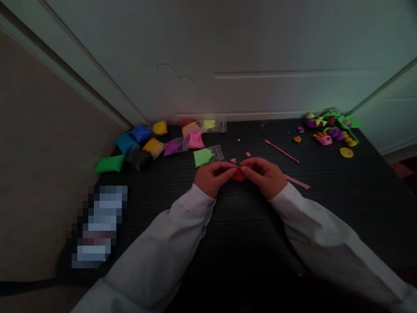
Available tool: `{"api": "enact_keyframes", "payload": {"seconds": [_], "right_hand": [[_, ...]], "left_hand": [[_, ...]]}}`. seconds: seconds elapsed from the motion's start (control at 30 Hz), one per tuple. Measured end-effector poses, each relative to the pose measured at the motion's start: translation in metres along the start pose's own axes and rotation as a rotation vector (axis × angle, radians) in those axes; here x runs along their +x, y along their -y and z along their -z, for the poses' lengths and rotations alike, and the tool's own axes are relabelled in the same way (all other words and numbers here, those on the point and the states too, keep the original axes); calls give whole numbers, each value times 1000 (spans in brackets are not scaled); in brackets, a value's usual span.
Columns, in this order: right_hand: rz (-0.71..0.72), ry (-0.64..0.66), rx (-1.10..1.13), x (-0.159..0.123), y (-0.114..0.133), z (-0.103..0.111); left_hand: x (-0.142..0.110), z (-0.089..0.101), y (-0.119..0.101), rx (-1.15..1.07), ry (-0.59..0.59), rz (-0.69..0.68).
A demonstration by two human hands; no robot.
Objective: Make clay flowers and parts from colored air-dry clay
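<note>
Between my two hands is a small piece of red-orange modelling clay (239, 174), held over the dark table. My left hand (215, 176) pinches its left side with thumb and forefinger. On the other side, my right hand (263, 174) grips it the same way, its thumb lying across the clay. Fingers cover much of the piece, so its full shape is hidden. Just beyond the fingertips lie two small pink clay bits (248, 154). A pink flat-ended tool (298, 181) sticks out from behind my right hand.
Bags of coloured clay (176, 147) lie along the table's back left. A thin pink stick tool (282, 151) rests right of centre. Finished clay figures (323, 138) stand at the back right. A blurred-out device (100, 226) is at the left edge. A white panel (260, 56) rises behind.
</note>
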State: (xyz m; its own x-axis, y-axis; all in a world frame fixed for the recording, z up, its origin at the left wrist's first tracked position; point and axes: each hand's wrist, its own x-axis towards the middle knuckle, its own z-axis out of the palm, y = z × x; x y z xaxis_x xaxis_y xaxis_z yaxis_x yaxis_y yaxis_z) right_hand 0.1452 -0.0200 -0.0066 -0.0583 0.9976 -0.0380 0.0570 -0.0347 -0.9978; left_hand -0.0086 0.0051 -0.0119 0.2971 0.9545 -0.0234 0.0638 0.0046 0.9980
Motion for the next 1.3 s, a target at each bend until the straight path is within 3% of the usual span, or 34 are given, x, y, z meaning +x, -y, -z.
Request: {"api": "enact_keyframes", "payload": {"seconds": [0.13,0.27,0.43,0.7,0.87,1.07,1.3], "right_hand": [[42,32,-143,-1,0,1],[83,-14,-239,-2,0,1],[96,-106,-226,-1,2,1],[39,34,-132,-2,2,0],[57,-5,-152,-5,5,0],[111,-14,-203,-5,6,0],[66,16,-140,-5,7,1]], "left_hand": [[-1,-1,0,-58,50,41],[-2,-4,2,-138,35,34],[0,-7,2,-231,83,76],[-3,-5,2,-178,157,75],[-3,-6,0,-208,180,92],[-1,-5,-1,-201,124,75],[-3,-4,-1,-116,149,12]]}}
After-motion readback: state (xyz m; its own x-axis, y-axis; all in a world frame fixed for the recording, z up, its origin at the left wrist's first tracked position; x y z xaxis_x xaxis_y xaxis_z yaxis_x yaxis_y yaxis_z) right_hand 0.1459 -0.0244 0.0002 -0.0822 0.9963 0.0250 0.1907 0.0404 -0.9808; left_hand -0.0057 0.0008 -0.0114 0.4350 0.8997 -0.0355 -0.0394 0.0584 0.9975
